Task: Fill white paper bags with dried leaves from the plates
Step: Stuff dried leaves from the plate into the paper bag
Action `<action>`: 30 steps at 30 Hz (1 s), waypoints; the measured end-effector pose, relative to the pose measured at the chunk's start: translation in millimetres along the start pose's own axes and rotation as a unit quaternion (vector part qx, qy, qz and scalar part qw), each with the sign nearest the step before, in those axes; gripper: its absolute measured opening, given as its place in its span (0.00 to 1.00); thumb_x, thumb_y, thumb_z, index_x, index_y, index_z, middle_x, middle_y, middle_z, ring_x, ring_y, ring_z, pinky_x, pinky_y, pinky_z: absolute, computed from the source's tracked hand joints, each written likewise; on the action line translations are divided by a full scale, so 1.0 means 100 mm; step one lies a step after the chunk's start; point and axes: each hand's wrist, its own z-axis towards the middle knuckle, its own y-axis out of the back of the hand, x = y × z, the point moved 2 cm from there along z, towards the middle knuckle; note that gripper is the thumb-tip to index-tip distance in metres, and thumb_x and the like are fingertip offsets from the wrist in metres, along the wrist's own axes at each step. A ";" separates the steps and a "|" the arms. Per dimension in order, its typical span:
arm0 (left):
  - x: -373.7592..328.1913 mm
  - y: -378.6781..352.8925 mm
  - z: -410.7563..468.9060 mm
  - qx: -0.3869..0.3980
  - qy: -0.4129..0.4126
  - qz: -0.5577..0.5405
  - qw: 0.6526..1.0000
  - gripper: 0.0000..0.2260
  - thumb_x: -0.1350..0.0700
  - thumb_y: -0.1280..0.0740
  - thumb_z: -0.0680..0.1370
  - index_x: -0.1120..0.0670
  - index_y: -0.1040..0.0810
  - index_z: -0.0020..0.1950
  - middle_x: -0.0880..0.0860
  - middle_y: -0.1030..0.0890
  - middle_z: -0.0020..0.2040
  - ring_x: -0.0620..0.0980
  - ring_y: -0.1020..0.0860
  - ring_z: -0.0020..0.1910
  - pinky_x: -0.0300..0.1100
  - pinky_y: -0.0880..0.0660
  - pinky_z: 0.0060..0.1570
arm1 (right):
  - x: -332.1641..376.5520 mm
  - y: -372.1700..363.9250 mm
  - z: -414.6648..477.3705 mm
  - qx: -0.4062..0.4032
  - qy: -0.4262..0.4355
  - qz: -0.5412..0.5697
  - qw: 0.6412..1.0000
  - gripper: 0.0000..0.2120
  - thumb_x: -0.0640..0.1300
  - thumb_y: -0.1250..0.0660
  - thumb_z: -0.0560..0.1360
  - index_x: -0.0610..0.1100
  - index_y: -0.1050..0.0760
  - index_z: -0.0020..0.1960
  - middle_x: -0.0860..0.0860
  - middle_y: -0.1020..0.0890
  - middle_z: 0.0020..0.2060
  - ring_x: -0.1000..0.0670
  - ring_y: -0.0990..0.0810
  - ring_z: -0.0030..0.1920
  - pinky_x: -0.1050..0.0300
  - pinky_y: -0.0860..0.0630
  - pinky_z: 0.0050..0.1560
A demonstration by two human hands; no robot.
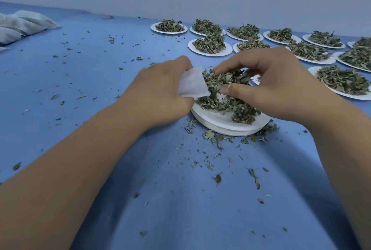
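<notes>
A person's two hands work over a stack of white plates (230,127) on a blue surface (100,59). The left hand (160,93) grips one white paper bag (192,84), its mouth turned toward the pile. The right hand (271,85), fingers curled, pinches a clump of dried leaves (224,81) just beside the bag. At least eleven more leaf-heaped plates (209,45) sit in rows beyond, some partly hidden or cut off. At least three filled bags (26,23) lie at far left, well apart. Leaf fragments (255,177) litter the cloth
</notes>
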 end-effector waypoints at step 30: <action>-0.33 -0.06 0.43 0.028 -0.049 -0.009 0.998 0.08 0.54 0.31 0.71 0.50 0.31 0.40 0.48 0.26 0.33 0.44 0.29 0.33 0.42 0.35 0.30 | -0.07 0.02 0.02 -0.099 -0.021 0.179 0.979 0.10 0.40 0.20 0.69 0.48 0.18 0.46 0.55 0.14 0.43 0.56 0.14 0.49 0.50 0.16 0.51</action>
